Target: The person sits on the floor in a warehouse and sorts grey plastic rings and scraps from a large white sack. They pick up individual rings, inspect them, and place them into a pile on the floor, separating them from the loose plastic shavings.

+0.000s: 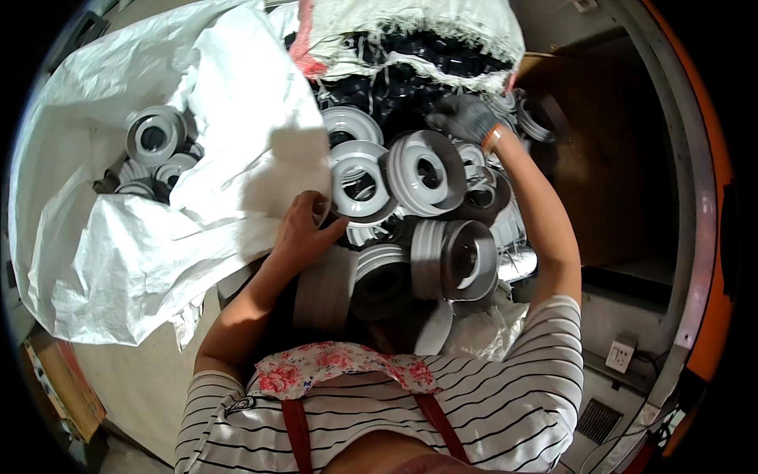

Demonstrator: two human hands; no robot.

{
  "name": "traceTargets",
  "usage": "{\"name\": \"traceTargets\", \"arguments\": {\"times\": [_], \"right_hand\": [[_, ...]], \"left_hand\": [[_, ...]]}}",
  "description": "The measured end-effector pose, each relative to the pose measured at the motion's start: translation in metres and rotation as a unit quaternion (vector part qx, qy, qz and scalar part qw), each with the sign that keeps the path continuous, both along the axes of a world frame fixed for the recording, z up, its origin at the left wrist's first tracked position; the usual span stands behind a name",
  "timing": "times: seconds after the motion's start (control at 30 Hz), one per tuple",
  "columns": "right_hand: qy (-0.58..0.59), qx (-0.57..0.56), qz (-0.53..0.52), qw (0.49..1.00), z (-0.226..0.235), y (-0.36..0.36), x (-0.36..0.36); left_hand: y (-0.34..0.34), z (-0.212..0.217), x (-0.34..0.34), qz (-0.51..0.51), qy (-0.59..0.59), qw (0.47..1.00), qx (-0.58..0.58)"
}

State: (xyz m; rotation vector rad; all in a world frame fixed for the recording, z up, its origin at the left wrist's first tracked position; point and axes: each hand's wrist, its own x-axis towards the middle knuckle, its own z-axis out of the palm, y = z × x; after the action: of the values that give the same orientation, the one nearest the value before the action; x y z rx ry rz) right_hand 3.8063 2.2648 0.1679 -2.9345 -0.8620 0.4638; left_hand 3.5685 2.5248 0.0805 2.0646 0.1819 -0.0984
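Note:
My left hand (306, 229) is bare and lies at the right edge of a large white woven sack (237, 150). Its fingers are bent at the sack's edge, and the thumb is spread away toward a pale grey ring-shaped part (361, 180). In a grey glove with an orange cuff, my right hand (467, 120) reaches to the far side of the heap, beside shiny black parts (395, 88). Dark surroundings hide its fingertips, so any hold there does not show. Between my hands, a stepped grey ring (425, 174) rests tilted on the pile.
More grey rings (155, 136) sit inside the white sack's opening at left. Another woven sack (418, 24) spills black parts at the back. Close to my body lie grey cylindrical parts (454, 259). A brown panel (608, 166) and a wall socket (621, 355) are at right.

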Motion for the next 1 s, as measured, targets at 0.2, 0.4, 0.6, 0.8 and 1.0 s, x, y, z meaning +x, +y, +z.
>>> {"name": "traceTargets", "arguments": {"times": [0.2, 0.4, 0.6, 0.8, 1.0], "right_hand": [[-0.009, 0.023, -0.13, 0.991, -0.141, 0.078, 0.111], [-0.055, -0.006, -0.161, 0.985, -0.157, 0.061, 0.047], [-0.036, 0.248, -0.015, 0.968, -0.179, 0.032, 0.014], [0.079, 0.01, -0.068, 0.995, -0.104, 0.071, -0.054], [0.009, -0.139, 0.108, 0.984, -0.108, 0.034, -0.076]], "left_hand": [[0.005, -0.016, 0.002, 0.004, 0.005, 0.998, -0.055], [0.011, -0.003, -0.009, 0.071, -0.111, 0.985, -0.114], [0.076, 0.027, 0.006, 0.219, -0.411, 0.879, 0.103], [0.169, -0.005, 0.003, 0.097, 0.095, 0.991, 0.014], [0.161, -0.035, 0.0, -0.094, 0.227, 0.961, 0.128]]}}
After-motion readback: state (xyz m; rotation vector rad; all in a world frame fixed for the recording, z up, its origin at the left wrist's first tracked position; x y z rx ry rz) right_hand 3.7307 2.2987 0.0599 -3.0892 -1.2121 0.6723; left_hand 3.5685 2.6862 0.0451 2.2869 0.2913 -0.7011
